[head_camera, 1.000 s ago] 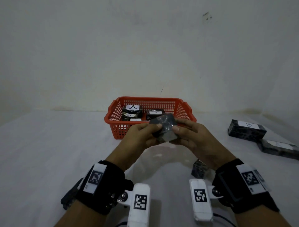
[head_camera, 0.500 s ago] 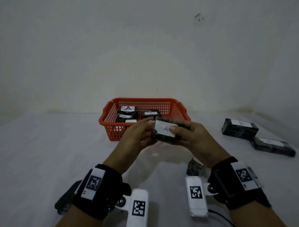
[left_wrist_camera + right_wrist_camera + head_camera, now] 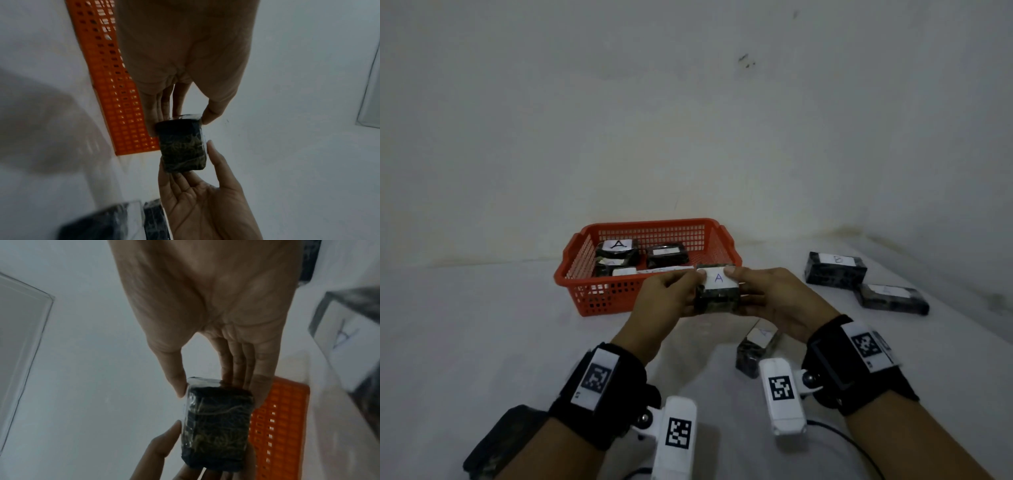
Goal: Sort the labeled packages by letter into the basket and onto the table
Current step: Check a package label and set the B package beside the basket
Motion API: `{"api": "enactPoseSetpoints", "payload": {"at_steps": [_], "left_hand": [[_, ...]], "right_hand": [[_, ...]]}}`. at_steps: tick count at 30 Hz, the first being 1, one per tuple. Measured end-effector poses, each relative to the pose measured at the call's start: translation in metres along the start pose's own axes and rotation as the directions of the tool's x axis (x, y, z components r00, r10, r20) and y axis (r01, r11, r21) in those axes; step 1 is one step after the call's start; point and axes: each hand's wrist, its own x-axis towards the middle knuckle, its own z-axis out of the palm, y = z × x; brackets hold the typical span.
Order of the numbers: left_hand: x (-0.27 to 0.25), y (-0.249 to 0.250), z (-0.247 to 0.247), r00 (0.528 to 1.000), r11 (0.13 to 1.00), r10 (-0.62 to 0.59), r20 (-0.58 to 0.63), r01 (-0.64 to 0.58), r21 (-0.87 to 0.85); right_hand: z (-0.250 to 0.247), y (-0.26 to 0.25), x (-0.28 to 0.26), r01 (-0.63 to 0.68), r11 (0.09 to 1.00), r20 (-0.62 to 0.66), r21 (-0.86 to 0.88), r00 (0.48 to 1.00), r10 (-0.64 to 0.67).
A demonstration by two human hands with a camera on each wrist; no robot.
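Both hands hold a dark wrapped package (image 3: 717,293) with a white label marked A, just in front of the orange basket (image 3: 599,294). My left hand (image 3: 671,294) pinches its left end and my right hand (image 3: 767,293) pinches its right end. In the left wrist view the package (image 3: 183,146) sits between thumb and fingers; the right wrist view shows the package (image 3: 218,425) likewise. Inside the basket lie several dark packages, one (image 3: 618,251) labeled A.
Two dark packages (image 3: 835,272) (image 3: 892,298) lie on the white table (image 3: 482,342) at the right, one marked B. Another labeled package (image 3: 755,347) lies under my right wrist. A dark object (image 3: 496,442) sits at the lower left. A wall stands behind the basket.
The package was turned in both hands until its label with the A faces up. It now sits slightly closer to the basket's front right corner.
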Motion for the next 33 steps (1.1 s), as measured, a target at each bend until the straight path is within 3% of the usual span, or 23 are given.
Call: {"api": "enactPoseSetpoints", "payload": {"at_steps": [7, 12, 15, 21, 33], "left_hand": [[0.039, 0.018, 0.074, 0.976, 0.991, -0.134, 0.171, 0.128, 0.043], [0.068, 0.013, 0.137, 0.949, 0.969, -0.247, 0.195, 0.238, 0.073], [0.078, 0.004, 0.165, 0.924, 0.949, -0.300, 0.235, 0.264, 0.174], [0.095, -0.026, 0.203, 0.902, 0.893, -0.353, 0.250, 0.245, 0.377], [0.107, -0.043, 0.234, 0.918, 0.770, -0.306, 0.251, 0.084, 0.632]], "right_hand": [[-0.073, -0.022, -0.011, -0.044, 0.996, -0.181, -0.073, 0.983, 0.030], [-0.127, -0.022, -0.010, -0.090, 0.995, -0.286, -0.051, 0.956, 0.071], [-0.152, -0.014, -0.010, -0.151, 0.986, -0.347, -0.071, 0.930, 0.118], [-0.179, 0.001, -0.009, -0.240, 0.963, -0.463, -0.124, 0.872, 0.157], [-0.198, 0.017, -0.003, -0.286, 0.932, -0.580, -0.222, 0.807, 0.109]]}}
